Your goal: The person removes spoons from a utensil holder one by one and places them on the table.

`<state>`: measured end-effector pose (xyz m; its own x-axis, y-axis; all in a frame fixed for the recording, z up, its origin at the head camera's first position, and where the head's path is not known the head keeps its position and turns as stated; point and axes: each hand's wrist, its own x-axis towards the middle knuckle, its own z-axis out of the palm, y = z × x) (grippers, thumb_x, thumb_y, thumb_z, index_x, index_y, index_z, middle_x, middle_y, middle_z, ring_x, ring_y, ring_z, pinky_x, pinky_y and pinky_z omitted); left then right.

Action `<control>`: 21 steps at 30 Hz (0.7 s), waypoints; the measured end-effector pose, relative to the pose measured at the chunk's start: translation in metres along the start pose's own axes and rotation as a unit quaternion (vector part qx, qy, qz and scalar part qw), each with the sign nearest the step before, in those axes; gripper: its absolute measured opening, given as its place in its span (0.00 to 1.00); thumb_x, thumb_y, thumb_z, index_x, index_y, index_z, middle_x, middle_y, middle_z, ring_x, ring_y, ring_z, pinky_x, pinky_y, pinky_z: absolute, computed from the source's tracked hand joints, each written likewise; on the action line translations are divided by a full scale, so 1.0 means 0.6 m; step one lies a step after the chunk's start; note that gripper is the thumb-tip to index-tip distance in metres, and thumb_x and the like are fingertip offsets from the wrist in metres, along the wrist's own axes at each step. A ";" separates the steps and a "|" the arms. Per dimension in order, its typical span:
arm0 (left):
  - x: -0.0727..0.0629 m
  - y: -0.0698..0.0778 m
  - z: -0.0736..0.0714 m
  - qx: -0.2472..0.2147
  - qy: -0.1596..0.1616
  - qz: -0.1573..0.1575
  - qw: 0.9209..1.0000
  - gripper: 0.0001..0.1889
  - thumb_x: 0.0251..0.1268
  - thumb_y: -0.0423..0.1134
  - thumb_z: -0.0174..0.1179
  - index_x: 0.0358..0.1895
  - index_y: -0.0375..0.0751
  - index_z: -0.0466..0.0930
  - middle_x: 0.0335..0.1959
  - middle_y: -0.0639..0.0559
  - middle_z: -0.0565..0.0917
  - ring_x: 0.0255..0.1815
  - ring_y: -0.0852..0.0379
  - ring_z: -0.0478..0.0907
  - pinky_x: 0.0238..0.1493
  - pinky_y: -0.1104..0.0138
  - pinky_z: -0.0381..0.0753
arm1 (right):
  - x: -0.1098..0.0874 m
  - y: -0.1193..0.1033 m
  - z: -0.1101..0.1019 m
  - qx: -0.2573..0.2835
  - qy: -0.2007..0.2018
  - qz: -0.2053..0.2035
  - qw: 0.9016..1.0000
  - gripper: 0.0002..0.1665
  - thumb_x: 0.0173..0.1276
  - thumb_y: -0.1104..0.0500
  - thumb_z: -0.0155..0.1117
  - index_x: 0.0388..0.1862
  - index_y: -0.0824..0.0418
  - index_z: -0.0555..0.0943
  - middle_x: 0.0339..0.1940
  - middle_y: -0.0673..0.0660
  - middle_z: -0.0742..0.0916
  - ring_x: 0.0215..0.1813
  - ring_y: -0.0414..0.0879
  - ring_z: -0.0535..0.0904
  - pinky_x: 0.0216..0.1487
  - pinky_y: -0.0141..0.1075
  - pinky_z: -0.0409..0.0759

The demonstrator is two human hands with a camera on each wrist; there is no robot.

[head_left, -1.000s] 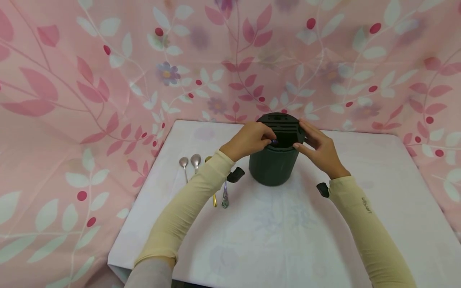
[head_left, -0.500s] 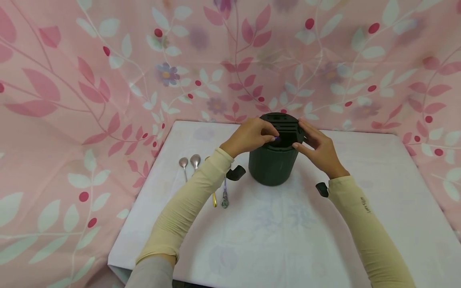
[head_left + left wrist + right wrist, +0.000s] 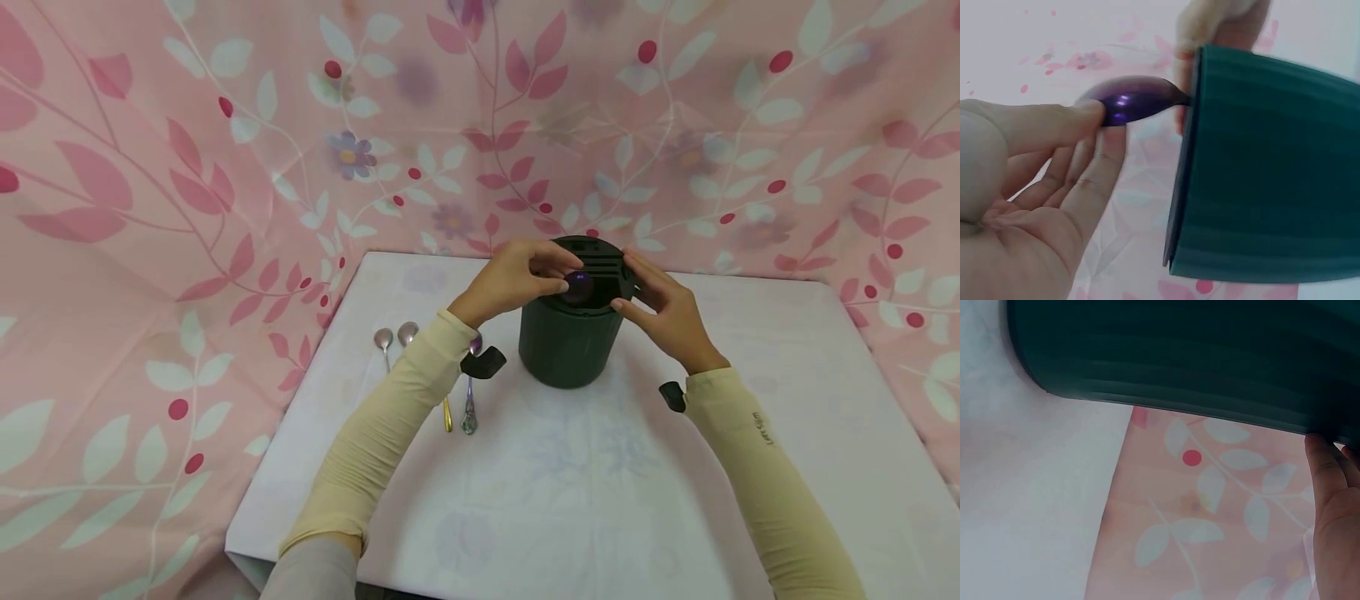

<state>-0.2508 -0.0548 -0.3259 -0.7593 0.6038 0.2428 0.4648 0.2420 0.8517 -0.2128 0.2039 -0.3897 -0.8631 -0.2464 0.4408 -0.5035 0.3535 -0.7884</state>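
A dark green round utensil holder (image 3: 567,350) with a slotted black top (image 3: 588,247) stands upright on the table. My left hand (image 3: 517,279) is at its opening and pinches a purple metallic spoon (image 3: 1138,100) by the bowl, between thumb and fingertips. The spoon's neck runs into the mouth of the holder, and the rest of its handle is hidden inside. On the other side, my right hand (image 3: 667,308) holds the holder by its upper edge, thumb at the front and fingers toward the back.
Left of the holder lie two silver spoons (image 3: 383,337), a gold-handled utensil (image 3: 447,415) and another purple spoon (image 3: 469,417), partly behind the left sleeve (image 3: 397,417). A white cloth covers the table (image 3: 585,508). Pink floral fabric (image 3: 420,125) hangs behind it.
The left hand has lifted slightly and its fingers have spread, so the purple spoon's bowl now shows above the opening. The right hand and the holder have stayed in place.
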 end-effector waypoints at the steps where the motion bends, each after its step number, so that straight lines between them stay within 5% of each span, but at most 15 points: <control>1: -0.001 0.001 -0.001 -0.028 0.006 -0.004 1.000 0.14 0.61 0.31 0.67 0.50 0.38 0.84 0.46 0.52 0.85 0.44 0.59 0.82 0.48 0.69 0.84 | 0.000 0.000 0.000 0.000 0.000 -0.001 1.000 0.40 0.63 0.67 0.69 0.73 0.65 0.64 0.74 0.63 0.67 0.70 0.54 0.68 0.64 0.32 0.72; 5: -0.008 0.012 -0.005 -0.115 0.035 -0.003 0.993 0.15 0.62 0.34 0.68 0.52 0.38 0.84 0.47 0.51 0.85 0.46 0.55 0.82 0.50 0.65 0.84 | 0.000 -0.001 0.001 -0.001 0.001 -0.001 1.000 0.41 0.63 0.68 0.69 0.73 0.64 0.64 0.74 0.60 0.67 0.70 0.53 0.68 0.64 0.32 0.72; 10: -0.015 0.030 -0.011 -0.166 0.076 0.042 0.982 0.15 0.61 0.31 0.67 0.51 0.33 0.83 0.47 0.47 0.85 0.45 0.51 0.83 0.51 0.61 0.84 | -0.002 0.003 0.001 -0.003 0.003 -0.001 1.000 0.41 0.63 0.67 0.70 0.73 0.64 0.65 0.74 0.57 0.68 0.70 0.52 0.68 0.64 0.33 0.72; 21: -0.038 0.083 -0.021 -0.190 0.112 0.142 0.965 0.14 0.60 0.24 0.66 0.49 0.26 0.81 0.45 0.42 0.85 0.46 0.46 0.83 0.52 0.55 0.83 | -0.002 0.004 0.000 0.002 0.004 -0.002 1.000 0.40 0.63 0.67 0.70 0.73 0.64 0.65 0.74 0.62 0.67 0.70 0.52 0.68 0.64 0.31 0.72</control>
<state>-0.2162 -0.0660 -0.2829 -0.7256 0.4147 0.5492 0.5001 -0.2304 0.8347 -0.2132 0.2049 -0.3924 -0.8613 -0.2412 0.4471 -0.5068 0.3480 -0.7887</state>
